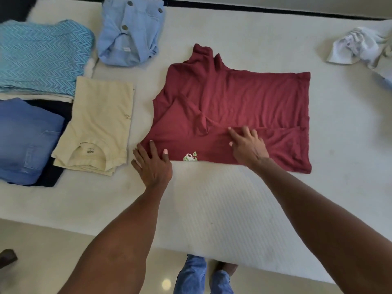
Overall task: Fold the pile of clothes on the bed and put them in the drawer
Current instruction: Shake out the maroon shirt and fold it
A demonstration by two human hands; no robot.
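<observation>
A maroon T-shirt (239, 102) lies spread on the white bed (212, 198), its near side folded inward and a small green print showing at its near edge. My left hand (152, 162) rests flat with straight fingers on the shirt's near left corner. My right hand (249, 145) presses flat on the folded near flap, fingers spread. Neither hand grips the cloth.
To the left lie folded clothes: a cream T-shirt (97, 126), blue jeans (27, 141) on a dark garment, a turquoise zigzag top (42, 56) and light blue shorts (129, 32). A crumpled white garment (360, 46) sits far right. The bed's near edge runs above the tiled floor (53, 251).
</observation>
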